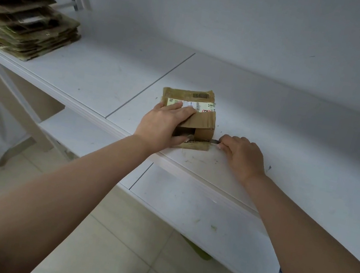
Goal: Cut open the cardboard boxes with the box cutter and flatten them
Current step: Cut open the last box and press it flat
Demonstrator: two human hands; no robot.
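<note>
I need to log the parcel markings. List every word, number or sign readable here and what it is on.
"Y": on the white label atop the box.
Barcode: on the box's far flap, digits too blurred to read.
Red round sign on the label: too small to make out.
Other label print: blurred.
Stack of flattened cardboard: nothing readable.

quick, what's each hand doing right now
Left hand: open, fingers pressing flat on the cardboard box.
Right hand: closed, gripping the box cutter at the box's corner.

White table [264, 98], lower shelf [197, 213], tiled floor [108, 243], white wall [219, 11]
</note>
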